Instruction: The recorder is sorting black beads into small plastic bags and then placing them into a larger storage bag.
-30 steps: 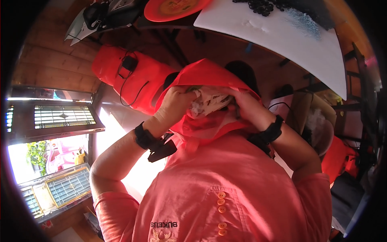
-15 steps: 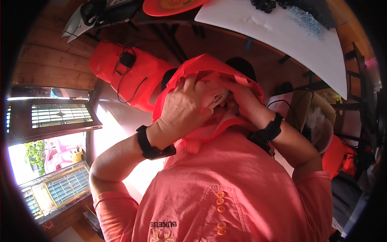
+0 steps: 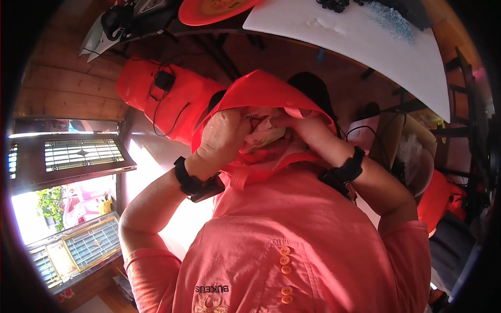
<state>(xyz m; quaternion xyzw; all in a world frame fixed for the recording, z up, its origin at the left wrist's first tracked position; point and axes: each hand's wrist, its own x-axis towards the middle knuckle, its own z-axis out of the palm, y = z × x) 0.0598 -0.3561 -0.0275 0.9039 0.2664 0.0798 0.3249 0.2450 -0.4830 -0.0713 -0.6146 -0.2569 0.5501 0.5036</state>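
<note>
A red bag point(image 3: 261, 83) with its mouth open rests on my lap, and both hands reach inside it. Within lies a whitish plastic packet point(image 3: 266, 136) with some print on it. My left hand point(image 3: 223, 134) curls its fingers at the packet's left edge, their tips partly hidden. From the other side my right hand point(image 3: 309, 129) closes on the packet's upper right part, its fingertips partly covered by the bag and packet. The bag's red strap point(image 3: 239, 178) hangs at its near edge. Black bands with a small device circle both wrists.
Beyond the bag stands a white tabletop point(image 3: 360, 57) with dark and blue beads point(image 3: 391, 23). An orange-red plate point(image 3: 214, 11) sits beside it. Left of my lap a red covered object point(image 3: 175, 104) carries a black adapter with cable point(image 3: 164, 80). A cardboard box point(image 3: 389, 138) stands right.
Both hands have sunk deeper into the bag, and the far rim now stands up over the fingers. The packet has turned and sits lower between my hands.
</note>
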